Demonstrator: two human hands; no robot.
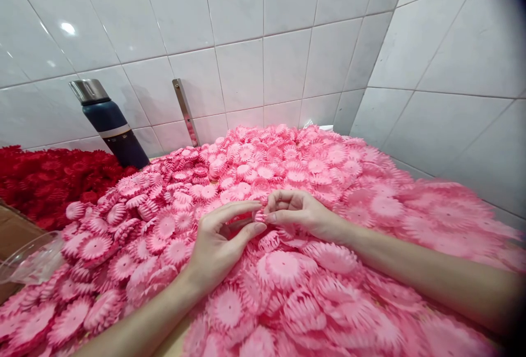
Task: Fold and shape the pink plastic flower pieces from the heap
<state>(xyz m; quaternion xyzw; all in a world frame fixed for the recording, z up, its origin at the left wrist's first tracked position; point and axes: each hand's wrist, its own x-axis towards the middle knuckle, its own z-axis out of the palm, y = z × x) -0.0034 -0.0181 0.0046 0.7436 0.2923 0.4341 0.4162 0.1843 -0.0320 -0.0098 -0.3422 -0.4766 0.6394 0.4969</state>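
A pale, yellowish table [177, 340] shows through only in small patches, chiefly near the front edge. Over most of it spreads a deep heap of round, pink, fringe-edged flower pieces [267, 173], many lying flat and others tilted or overlapping. At the far left lies a mass of deep red, frilled pieces [45, 176]. Between the two heaps rises a dark blue bottle with a silver metal cap [113, 126], its base hidden.

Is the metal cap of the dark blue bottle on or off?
On: the metal cap sits on top of the dark blue bottle, covering its mouth.
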